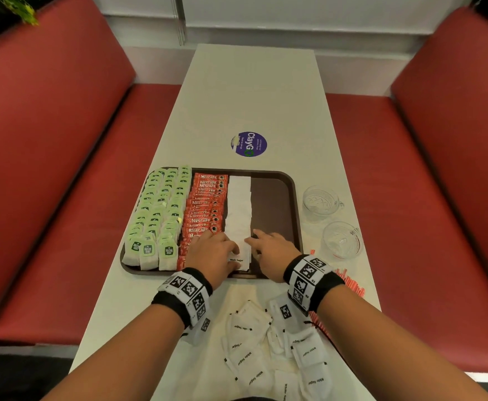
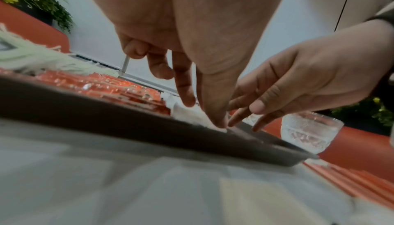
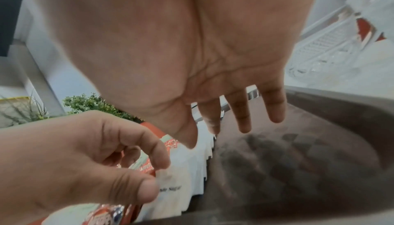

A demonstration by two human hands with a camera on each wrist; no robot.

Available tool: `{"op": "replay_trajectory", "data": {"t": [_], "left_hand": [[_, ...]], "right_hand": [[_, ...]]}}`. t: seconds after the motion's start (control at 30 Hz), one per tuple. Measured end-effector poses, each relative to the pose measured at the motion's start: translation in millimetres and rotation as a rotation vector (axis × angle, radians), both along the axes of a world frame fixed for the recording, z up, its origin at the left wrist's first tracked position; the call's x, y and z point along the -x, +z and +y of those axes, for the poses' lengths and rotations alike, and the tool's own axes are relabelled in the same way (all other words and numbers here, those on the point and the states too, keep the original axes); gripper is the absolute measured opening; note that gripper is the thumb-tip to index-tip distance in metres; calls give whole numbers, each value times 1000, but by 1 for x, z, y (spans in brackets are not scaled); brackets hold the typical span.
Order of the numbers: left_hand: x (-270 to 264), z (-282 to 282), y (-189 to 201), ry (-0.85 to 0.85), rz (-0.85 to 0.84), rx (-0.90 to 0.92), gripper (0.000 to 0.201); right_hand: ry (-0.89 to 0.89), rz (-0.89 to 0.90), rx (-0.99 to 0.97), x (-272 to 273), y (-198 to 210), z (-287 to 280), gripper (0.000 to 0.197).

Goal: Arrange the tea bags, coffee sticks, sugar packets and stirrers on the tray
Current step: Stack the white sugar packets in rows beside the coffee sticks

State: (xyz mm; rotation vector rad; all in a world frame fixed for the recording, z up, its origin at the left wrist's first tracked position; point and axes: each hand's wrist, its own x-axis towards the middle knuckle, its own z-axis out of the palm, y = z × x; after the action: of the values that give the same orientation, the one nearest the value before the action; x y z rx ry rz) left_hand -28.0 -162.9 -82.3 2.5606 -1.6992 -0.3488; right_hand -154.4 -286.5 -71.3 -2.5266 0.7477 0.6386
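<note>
A brown tray holds rows of green tea bags at its left, red coffee sticks beside them, then a column of white sugar packets. Both hands meet at the near end of that column. My left hand touches the nearest packet's left side with thumb and forefinger; its other fingers hang loosely curled. Along the column's right edge my right hand lies with straight fingers. Loose sugar packets are scattered on the table under my wrists. Red stirrers lie right of the tray.
Two glass cups stand on the table right of the tray. A round purple sticker is on the white table beyond it. Red bench seats flank the table. The tray's right strip is bare brown.
</note>
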Motion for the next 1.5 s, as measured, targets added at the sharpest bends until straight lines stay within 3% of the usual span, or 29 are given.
{"op": "replay_trajectory", "data": {"t": [0.1,0.27,0.7,0.8,0.93,1.07,1.17,1.4,1.5], "left_hand": [[9,9,7,-75,87,50,29],[34,30,10,-296,204,-100,40],[72,34,0,-466,14,-259,42],[70,35,3,-418,71,-203,38],[57,37,16,-262,396,32,24],[48,38,28,-100,571,252,17],[46,39,30,-2,737,343,20],[43,37,37,27,738,391,17],[41,35,39,45,782,441,20]], "right_hand": [[-50,-158,-17,14,1,1,48],[-130,-292,-62,43,8,7,35],[-142,-296,-72,89,11,37,38],[-110,-307,-103,95,12,38,41],[-119,-352,-225,96,17,38,52],[-202,-520,-301,88,24,38,20],[-279,-664,-326,80,29,35,15],[-406,-796,-416,67,35,29,10],[-466,-834,-509,65,39,28,27]]}}
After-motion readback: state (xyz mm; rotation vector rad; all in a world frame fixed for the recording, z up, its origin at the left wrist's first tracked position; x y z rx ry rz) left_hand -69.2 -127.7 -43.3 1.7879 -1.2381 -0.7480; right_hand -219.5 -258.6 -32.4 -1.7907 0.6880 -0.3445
